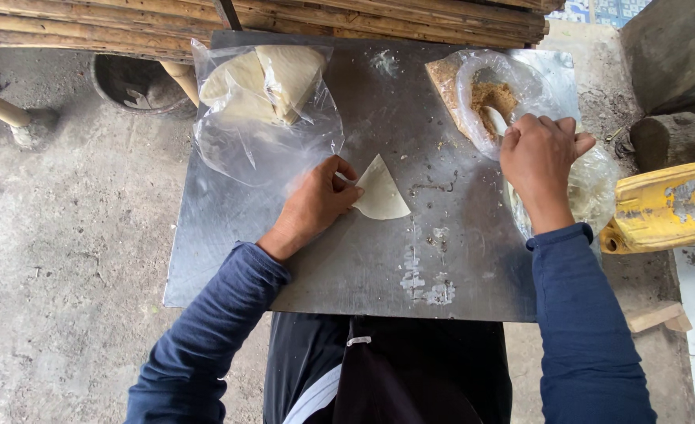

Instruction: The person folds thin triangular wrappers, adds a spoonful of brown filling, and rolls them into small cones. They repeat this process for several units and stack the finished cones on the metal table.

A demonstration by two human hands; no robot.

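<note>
Holding one folded pastry sheet (380, 191) flat on the metal desk (230, 235), near its middle: pale, triangular, point toward the far edge. Left hand (316, 206) pins its left edge, fingers curled and closed onto the corner, touching it.

Right hand (537, 161) is fisted around a white spoon (495, 119), its tip down in the brown crumbly filling (495, 96). Filling sits inside a clear plastic-lined bowl (473, 118) at the far right corner of the desk, well apart from the sheet.

Status, as I read it:
- Done: one sheet pulled out and folded to a triangle on the desk.
- In hand: spoon is in the filling; can't tell if it's loaded.
- Left: no filling visible on the sheet, and it isn't closed up. No finished pieces visible anywhere on the desk.
- Early in the run, judging by the stock left.

Counts:
- Sheets out on the desk: 1.
- Clear bag (265, 118) of more pastry sheets at far left of desk: 1 bag, stack of folded pale sheets inside, number can't be told through the plastic.
- Filling bowls: 1. Spoons: 1.
- Second clear bag (595, 188) hanging off the right edge under the right wrist: 1, contents unclear.

Around the desk: yellow jerrycan (665, 206) lying on its side to the right, bamboo poles (285, 20) across the far edge, dark basin (131, 82) on the concrete floor (65, 235) at far left. White smears (426, 286) near the desk's front edge.
</note>
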